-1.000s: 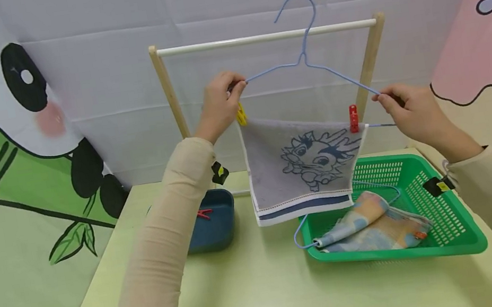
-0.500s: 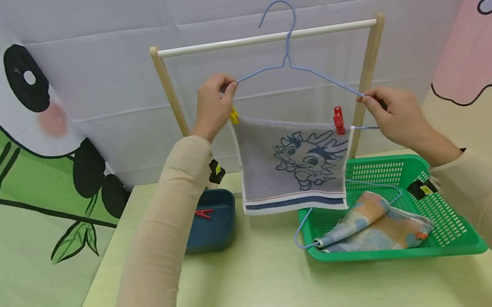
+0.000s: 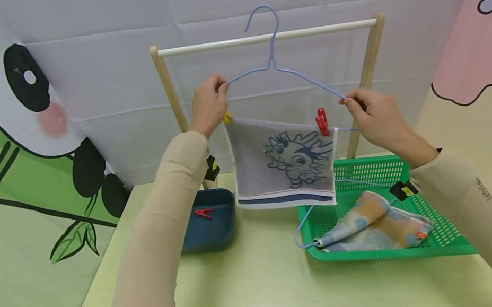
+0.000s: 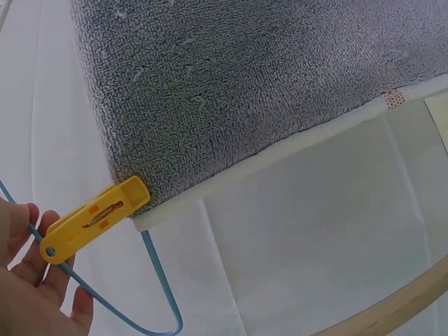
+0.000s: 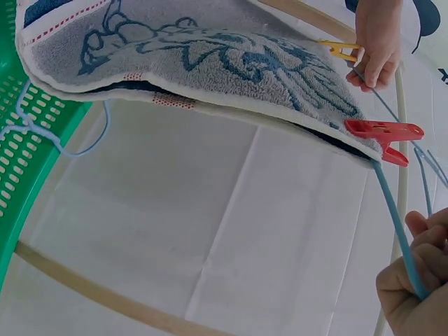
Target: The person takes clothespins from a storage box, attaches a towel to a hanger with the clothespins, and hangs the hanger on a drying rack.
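A light blue wire hanger (image 3: 272,58) is held up by its two sloping arms. My left hand (image 3: 209,104) pinches the left arm, while my right hand (image 3: 375,114) grips the right one. From its lower wire hangs a grey towel (image 3: 251,158) with a dark blue cartoon drawing and striped hem. A yellow clothespin (image 4: 94,218) clips one towel corner beside my left fingers. Near my right hand, a red clothespin (image 5: 381,131) clips the other corner. In the head view the hook overlaps the rack's white bar (image 3: 210,46); I cannot tell whether they touch.
Wooden posts (image 3: 370,56) carry the bar at the back of the table (image 3: 258,291). On the right stands a green basket (image 3: 388,255) containing a patterned cloth (image 3: 358,221) and another blue hanger (image 3: 299,236). A dark blue bin (image 3: 212,244) at left contains a red clothespin (image 3: 204,213).
Both hands have moved left with the hanger and towel, so the hook has shifted left along the bar. The towel's lower hem sits slightly higher. Both grips remain the same.
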Demonstrator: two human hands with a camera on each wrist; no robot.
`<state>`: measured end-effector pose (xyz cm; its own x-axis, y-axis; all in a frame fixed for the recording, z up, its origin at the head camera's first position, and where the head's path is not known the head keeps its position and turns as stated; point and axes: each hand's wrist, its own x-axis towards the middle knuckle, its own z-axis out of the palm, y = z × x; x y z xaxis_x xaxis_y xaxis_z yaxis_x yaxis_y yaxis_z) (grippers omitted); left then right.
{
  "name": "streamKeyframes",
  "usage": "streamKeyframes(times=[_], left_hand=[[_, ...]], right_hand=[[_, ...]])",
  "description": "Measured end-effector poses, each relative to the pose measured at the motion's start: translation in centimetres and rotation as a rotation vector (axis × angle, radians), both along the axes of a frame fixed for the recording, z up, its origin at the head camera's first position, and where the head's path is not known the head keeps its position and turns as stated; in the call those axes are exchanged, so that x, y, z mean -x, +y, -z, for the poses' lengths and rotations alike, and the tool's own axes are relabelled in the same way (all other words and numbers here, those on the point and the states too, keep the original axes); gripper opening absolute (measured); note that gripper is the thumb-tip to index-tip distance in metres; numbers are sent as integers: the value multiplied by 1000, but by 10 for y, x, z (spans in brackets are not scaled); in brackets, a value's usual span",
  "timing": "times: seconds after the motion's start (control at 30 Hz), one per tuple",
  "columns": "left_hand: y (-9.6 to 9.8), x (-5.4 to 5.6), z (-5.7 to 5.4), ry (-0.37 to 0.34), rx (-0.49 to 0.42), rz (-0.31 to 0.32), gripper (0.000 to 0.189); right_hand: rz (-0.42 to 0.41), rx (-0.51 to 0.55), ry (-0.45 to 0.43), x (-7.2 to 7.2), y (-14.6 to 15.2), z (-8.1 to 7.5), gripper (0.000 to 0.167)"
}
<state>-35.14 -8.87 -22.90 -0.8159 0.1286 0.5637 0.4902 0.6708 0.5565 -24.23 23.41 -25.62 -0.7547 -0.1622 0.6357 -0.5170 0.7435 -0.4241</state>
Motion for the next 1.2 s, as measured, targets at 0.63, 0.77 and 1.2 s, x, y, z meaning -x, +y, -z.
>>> streamKeyframes(times=[0.63, 0.77, 1.2], left_hand=[[-11, 10, 1, -75, 84, -79, 24], [-14, 12, 3, -85, 92, -85, 24], [-20, 14, 6, -95, 115, -88, 26]], right_hand=[[17, 47, -101, 12, -25, 1, 32], [14, 46, -112, 11, -29, 1, 32], [12, 39, -146, 13, -38, 2, 31]])
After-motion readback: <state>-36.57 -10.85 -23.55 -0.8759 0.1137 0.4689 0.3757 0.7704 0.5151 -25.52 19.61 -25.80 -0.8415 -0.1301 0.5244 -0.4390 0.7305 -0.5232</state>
